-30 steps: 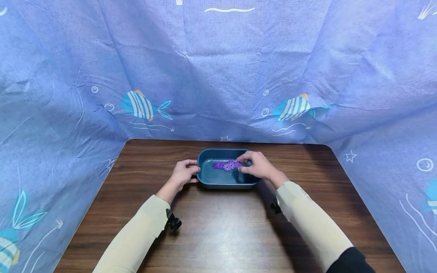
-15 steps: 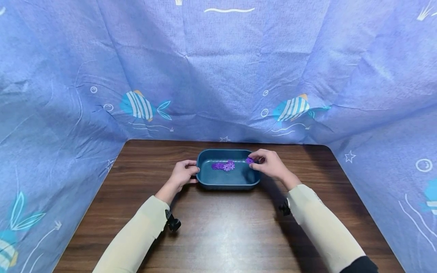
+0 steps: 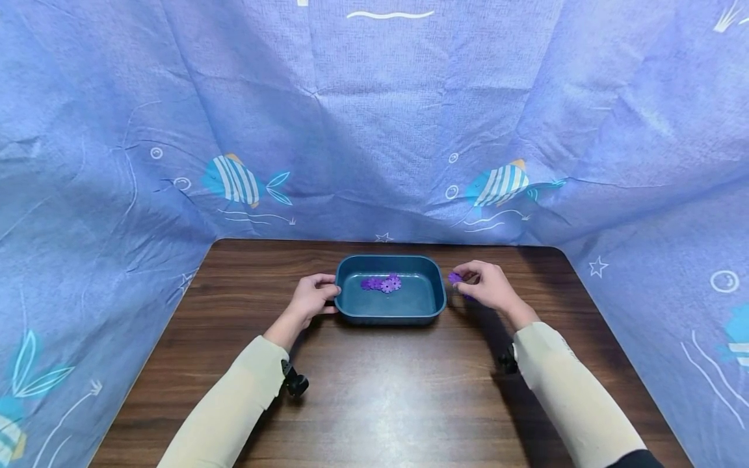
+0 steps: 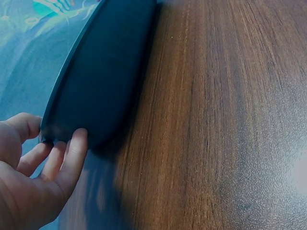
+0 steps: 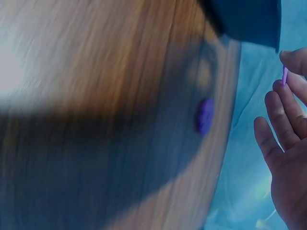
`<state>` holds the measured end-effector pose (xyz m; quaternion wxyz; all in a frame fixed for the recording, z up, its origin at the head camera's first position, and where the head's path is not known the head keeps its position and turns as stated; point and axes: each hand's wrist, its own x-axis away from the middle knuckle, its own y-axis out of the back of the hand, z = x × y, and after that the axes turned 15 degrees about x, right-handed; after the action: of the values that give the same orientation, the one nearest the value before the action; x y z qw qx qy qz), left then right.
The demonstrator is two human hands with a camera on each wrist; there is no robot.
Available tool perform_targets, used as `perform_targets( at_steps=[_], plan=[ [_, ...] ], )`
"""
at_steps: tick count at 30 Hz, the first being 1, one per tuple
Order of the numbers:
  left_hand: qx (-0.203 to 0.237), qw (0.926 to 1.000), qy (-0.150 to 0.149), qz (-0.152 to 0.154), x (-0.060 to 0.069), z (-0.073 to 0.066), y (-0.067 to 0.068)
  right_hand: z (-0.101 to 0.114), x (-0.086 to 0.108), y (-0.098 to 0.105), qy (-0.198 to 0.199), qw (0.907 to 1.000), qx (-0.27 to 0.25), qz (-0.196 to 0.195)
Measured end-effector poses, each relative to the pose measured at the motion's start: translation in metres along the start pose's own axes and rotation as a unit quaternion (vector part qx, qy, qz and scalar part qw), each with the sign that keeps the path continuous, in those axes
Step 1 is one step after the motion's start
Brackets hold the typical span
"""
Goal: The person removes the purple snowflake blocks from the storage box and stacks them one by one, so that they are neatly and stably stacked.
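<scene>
Lying near the tub [image 3: 389,320] is a loose purple piece [image 5: 205,116].

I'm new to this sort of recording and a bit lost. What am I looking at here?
There's no machine: a person works with two bare hands. The picture showing both arms comes from a camera on the head; the other two come from cameras on each wrist. On the wood-grain table stands a teal tray with purple flower-shaped pieces in it. The left hand grips the tray's left end. The right hand, beyond its right end, pinches a held purple piece. The right wrist view shows a loose purple piece on the table.
</scene>
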<state>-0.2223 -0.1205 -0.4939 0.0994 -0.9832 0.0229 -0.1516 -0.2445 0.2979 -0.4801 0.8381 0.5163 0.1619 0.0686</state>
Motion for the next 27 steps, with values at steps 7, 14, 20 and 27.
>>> perform_targets(
  at_steps=[7,14,20,27],
  plan=[
    [-0.005,1.0000,0.000,0.000,0.000,0.001,0.000,-0.021,0.010,-0.001,-0.024,0.9997,-0.009,0.001],
    [-0.002,1.0000,-0.001,0.000,0.001,0.000,-0.001,-0.039,0.019,-0.005,-0.032,0.9992,0.023,0.003],
    [-0.006,1.0000,0.002,0.000,0.002,0.000,0.000,-0.047,0.025,-0.006,-0.054,0.9964,0.058,0.028],
    [-0.007,1.0000,0.001,-0.001,0.002,-0.001,0.000,-0.049,0.028,-0.012,-0.070,0.9933,0.081,0.042]
  ],
)
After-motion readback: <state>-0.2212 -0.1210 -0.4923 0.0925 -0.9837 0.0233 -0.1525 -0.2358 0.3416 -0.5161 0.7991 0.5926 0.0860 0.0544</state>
